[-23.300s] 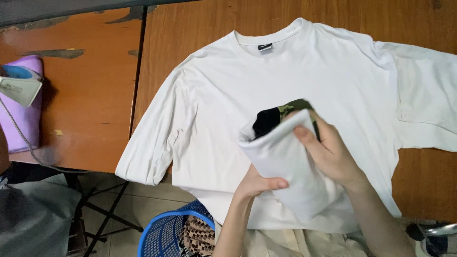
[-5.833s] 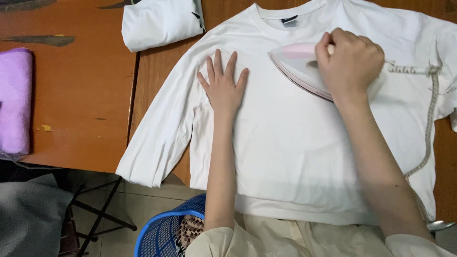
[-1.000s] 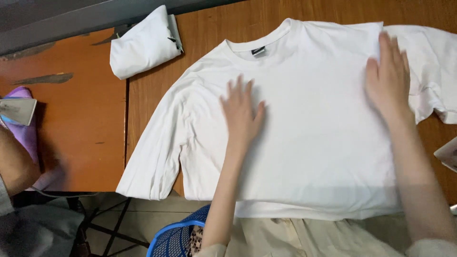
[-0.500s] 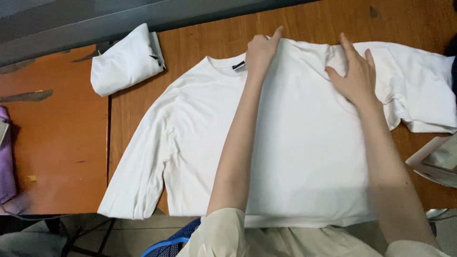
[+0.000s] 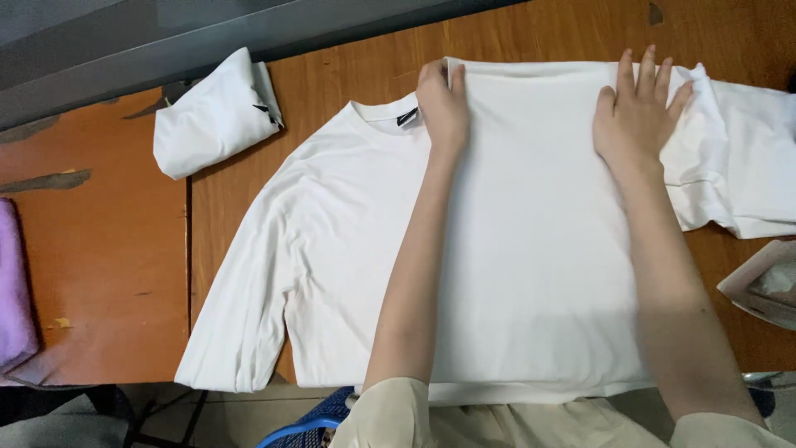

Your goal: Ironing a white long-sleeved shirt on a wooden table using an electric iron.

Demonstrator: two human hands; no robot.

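A white long-sleeved shirt (image 5: 332, 249) lies flat on the wooden table (image 5: 365, 75). Its right side is folded over the middle, and the fold's edge runs down from beside the collar. My left hand (image 5: 444, 104) presses the top corner of that folded flap next to the collar, with the fingers curled over its edge. My right hand (image 5: 638, 108) lies flat, fingers spread, on the flap's top right part. The right sleeve (image 5: 746, 158) trails off to the right.
A folded white garment (image 5: 215, 116) sits at the table's back left. A purple cloth (image 5: 12, 290) lies at the far left edge. An iron's edge (image 5: 763, 286) shows at the right. A blue basket (image 5: 307, 419) stands below the table's front edge.
The shirt's right side has been folded across its middle. My left hand moved from the collar to the flap's top corner, and my right hand slid up onto the flap.
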